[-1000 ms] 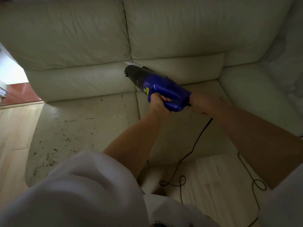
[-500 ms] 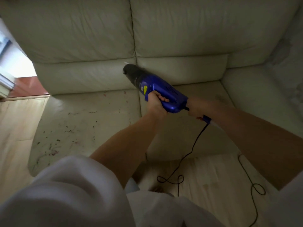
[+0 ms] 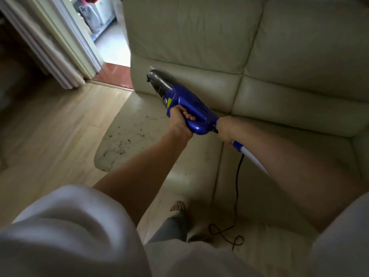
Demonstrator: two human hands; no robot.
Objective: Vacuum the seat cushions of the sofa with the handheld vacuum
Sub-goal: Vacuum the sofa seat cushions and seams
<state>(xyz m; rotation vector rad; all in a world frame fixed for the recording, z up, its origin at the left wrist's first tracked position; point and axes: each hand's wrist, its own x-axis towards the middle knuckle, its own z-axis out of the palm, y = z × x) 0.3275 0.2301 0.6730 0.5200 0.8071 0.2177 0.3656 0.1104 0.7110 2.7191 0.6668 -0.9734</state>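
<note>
I see one blue handheld vacuum (image 3: pixel 185 100) held over the sofa, nose toward the crease under the backrest. My left hand (image 3: pixel 179 120) curls around its handle; my right hand (image 3: pixel 224 129) grips a blue-and-white piece (image 3: pixel 242 149) just behind the vacuum's rear end. Two seat cushions show: the left seat cushion (image 3: pixel 131 134) carries scattered dark crumbs, the right seat cushion (image 3: pixel 289 156) lies under my forearm. One black cord (image 3: pixel 237 176) drops to the wooden floor (image 3: pixel 50 124) and loops there.
</note>
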